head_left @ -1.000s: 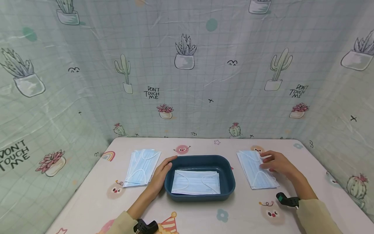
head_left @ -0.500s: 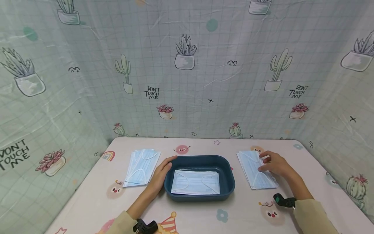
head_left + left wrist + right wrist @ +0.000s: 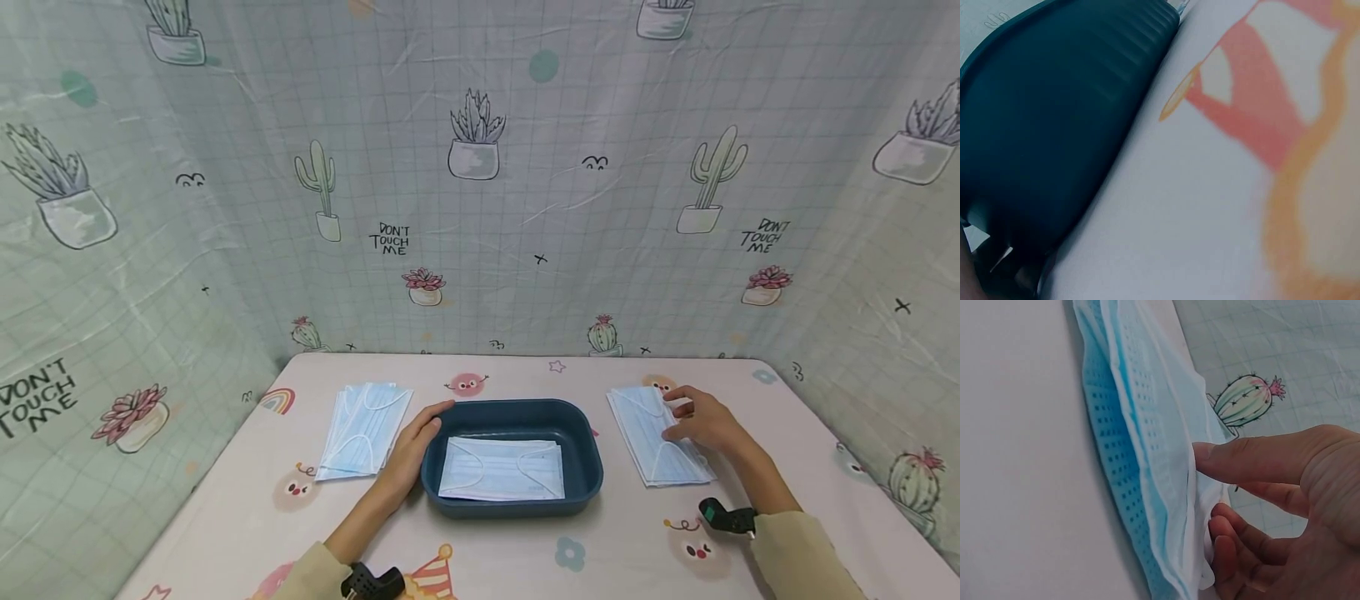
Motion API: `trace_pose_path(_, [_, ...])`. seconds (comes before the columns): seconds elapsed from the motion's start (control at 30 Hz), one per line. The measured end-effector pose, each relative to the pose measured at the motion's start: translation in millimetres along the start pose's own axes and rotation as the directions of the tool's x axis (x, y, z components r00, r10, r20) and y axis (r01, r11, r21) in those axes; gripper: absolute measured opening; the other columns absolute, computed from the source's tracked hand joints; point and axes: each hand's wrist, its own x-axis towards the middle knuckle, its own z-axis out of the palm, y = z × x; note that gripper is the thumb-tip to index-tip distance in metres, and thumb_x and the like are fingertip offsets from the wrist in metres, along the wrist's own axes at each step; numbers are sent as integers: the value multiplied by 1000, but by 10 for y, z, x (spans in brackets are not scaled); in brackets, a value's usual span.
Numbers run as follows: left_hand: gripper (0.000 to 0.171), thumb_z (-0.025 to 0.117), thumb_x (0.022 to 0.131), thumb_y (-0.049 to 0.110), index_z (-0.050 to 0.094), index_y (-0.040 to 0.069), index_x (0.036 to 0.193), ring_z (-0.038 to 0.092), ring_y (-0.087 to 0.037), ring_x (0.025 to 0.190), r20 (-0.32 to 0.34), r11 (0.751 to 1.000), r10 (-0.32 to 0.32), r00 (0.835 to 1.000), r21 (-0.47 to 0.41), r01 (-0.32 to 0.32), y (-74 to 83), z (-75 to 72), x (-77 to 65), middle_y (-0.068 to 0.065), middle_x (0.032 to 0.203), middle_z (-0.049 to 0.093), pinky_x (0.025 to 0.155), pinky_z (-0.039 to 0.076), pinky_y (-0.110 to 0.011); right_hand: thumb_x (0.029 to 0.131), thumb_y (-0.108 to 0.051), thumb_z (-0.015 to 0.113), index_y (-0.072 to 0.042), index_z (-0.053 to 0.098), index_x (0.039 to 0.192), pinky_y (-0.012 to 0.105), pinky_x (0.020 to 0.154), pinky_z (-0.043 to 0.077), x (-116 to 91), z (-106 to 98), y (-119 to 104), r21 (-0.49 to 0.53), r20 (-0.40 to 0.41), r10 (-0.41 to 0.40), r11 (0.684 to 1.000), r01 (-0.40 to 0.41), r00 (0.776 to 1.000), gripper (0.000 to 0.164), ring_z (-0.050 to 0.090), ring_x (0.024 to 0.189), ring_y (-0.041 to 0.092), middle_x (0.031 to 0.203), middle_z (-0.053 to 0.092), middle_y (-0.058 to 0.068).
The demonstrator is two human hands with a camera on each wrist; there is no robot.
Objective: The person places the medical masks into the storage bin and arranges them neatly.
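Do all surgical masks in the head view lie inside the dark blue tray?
No, the tray holds some surgical masks, but a left stack and a right stack are outside it.

Table [image 3: 498, 579]: bin [image 3: 513, 509], 2 mask stacks [image 3: 362, 429].

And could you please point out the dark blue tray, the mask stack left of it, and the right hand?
Dark blue tray [image 3: 498, 422]: head view, on its bare inner far wall.
Mask stack left of the tray [image 3: 363, 427]: head view, middle of its top.
Right hand [image 3: 707, 419]: head view, middle of the hand.
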Motion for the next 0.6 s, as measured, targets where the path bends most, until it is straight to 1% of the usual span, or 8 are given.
trace_pose_path(0.07, [38,42,111,29,58,25,146,37,-27,154,-1,1000,4,1000,-2,-4,5,5,0,-1,157,52,130,19,-57,81,-12,85,3,49,140,51,90,55,-1,4,-3,7,1,3,1000,-3,1000,70,58,109,43,125,58,33])
trace_pose_path(0.17, [39,41,111,30,57,26,146,37,-27,154,4,1000,4,1000,-1,-4,9,4,3,-1,157,52,130,19,-57,81,-11,84,4,50,138,50,89,54,-12,2,-13,22,6,6,1000,-6,1000,68,57,109,43,125,58,33])
trace_pose_path(0.33, [39,41,111,30,57,26,146,36,-26,155,8,1000,1,1000,3,-1,6,-3,6,0,157,52,130,19,-57,82,-9,81,5,52,134,41,82,52,-22,3,-7,46,24,-3,999,2,1000,61,58,103,38,117,60,30])
trace_pose_path(0.47, [39,41,111,30,58,25,146,36,-27,155,3,1000,5,1000,-1,-5,7,-7,5,-1,157,52,130,18,-57,82,-10,81,3,53,131,36,78,48,-27,6,-10,55,23,3,998,-4,1000,58,56,99,33,110,59,23])
trace_pose_path(0.53, [38,42,111,30,58,26,146,36,-26,155,2,1000,4,1000,0,-4,0,-8,3,0,157,52,130,18,-57,82,-10,81,3,53,124,35,76,46,-31,5,-8,52,17,0,999,-1,1000,53,55,96,32,105,58,20])
trace_pose_path(0.6, [38,42,111,30,58,26,145,36,-26,155,2,1000,3,1000,0,-3,-8,-6,3,0,157,52,130,18,-56,81,-10,82,2,54,114,35,74,44,-39,10,-1,49,10,-4,999,4,1000,44,54,93,30,99,56,16])
